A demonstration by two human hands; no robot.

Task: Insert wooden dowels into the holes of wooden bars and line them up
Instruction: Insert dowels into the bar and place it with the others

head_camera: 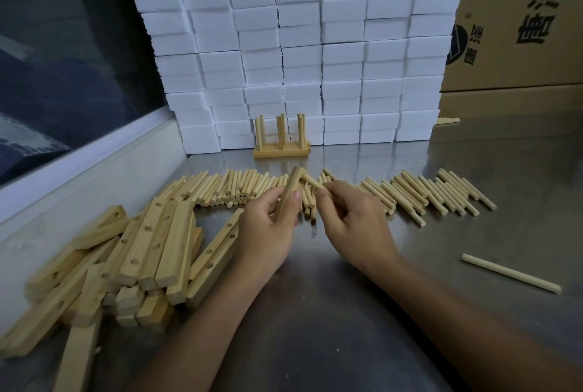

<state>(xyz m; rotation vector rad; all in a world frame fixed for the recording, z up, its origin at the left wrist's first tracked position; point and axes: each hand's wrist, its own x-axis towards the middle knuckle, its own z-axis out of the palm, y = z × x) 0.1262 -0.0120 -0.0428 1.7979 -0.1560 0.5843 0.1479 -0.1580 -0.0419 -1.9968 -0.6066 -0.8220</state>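
My left hand (268, 227) grips a pale wooden bar (291, 188), held tilted above the metal table (347, 313). My right hand (350, 215) pinches a short wooden dowel (313, 182) whose far end meets the bar near its upper end. Behind the hands, a long row of loose dowels (227, 186) lies across the table and continues to the right (441, 193). A heap of drilled wooden bars (132, 253) lies at the left. Two bars with upright dowels in them (281, 139) stand side by side at the back.
A wall of stacked white foam blocks (299, 44) closes the back of the table. Cardboard boxes (520, 29) stand at the back right. One longer stick (509, 272) lies alone at the right. A window ledge (79, 164) runs along the left.
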